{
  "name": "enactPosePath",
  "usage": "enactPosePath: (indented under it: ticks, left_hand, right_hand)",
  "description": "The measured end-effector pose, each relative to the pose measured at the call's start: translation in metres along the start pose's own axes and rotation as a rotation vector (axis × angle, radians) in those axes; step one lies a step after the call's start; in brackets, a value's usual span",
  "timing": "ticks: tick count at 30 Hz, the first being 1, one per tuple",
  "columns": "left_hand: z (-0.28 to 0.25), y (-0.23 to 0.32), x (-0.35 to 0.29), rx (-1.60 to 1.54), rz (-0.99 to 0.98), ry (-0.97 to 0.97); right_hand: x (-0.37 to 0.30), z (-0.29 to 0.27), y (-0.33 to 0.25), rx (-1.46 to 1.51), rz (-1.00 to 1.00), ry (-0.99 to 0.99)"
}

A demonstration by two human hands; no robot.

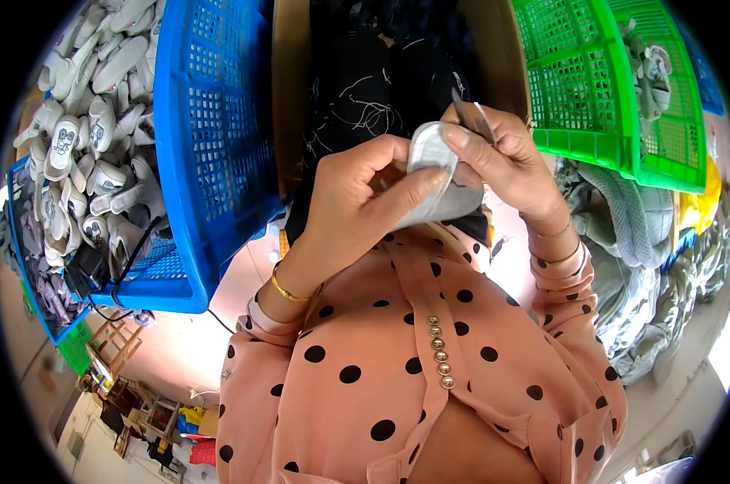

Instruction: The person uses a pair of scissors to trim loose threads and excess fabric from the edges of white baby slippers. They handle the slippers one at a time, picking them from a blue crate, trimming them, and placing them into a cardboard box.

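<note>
A light grey fabric shoe (453,200) is held in front of my chest, its pale rounded end turned upward. My left hand (357,189) grips it from the left, thumb laid across its side and fingers partly hidden behind it. On the other side my right hand (506,161) pinches the shoe's upper edge between thumb and fingers. That same hand also holds small metal thread snips (476,121), whose narrow blades stick up past the fingers. The snips' handle end is hidden in the palm.
To the left stands a blue plastic crate (228,153), beside a heap of similar grey shoes (99,145). A green crate (578,81) is at the upper right, with grey pieces (653,81) beyond it. Loose white threads (365,105) lie on my dark-clad lap. Grey fabric (623,218) is piled at the right.
</note>
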State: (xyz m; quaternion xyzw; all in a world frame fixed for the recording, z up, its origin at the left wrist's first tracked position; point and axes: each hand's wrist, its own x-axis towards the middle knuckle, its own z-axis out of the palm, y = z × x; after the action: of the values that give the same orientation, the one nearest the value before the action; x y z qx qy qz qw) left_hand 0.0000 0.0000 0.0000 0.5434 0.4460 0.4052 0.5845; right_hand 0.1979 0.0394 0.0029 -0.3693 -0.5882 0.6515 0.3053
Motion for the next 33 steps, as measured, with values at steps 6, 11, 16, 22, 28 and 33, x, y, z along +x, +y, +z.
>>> enactPosePath:
  ticks: [6, 11, 16, 22, 28, 33]
  left_hand:
    - [-0.004, -0.014, -0.012, -0.246, -0.266, 0.148]
    - [-0.003, -0.007, -0.011, -0.265, -0.268, 0.214]
    - [-0.005, -0.005, -0.011, -0.276, -0.261, 0.204]
    - [-0.004, -0.002, -0.010, -0.292, -0.262, 0.198]
    - [-0.003, -0.002, -0.010, -0.291, -0.255, 0.198]
    - [-0.002, -0.002, -0.009, -0.304, -0.249, 0.184]
  right_hand:
    - [-0.016, -0.003, 0.007, -0.746, -0.245, 0.314]
    - [-0.020, -0.002, -0.005, -1.263, -0.356, 0.280]
    - [-0.018, -0.006, -0.017, -1.453, -0.374, 0.231]
    - [-0.016, -0.009, -0.024, -1.481, -0.434, 0.205]
    - [-0.015, -0.009, -0.026, -1.465, -0.450, 0.204]
    - [-0.014, -0.009, -0.027, -1.500, -0.468, 0.187]
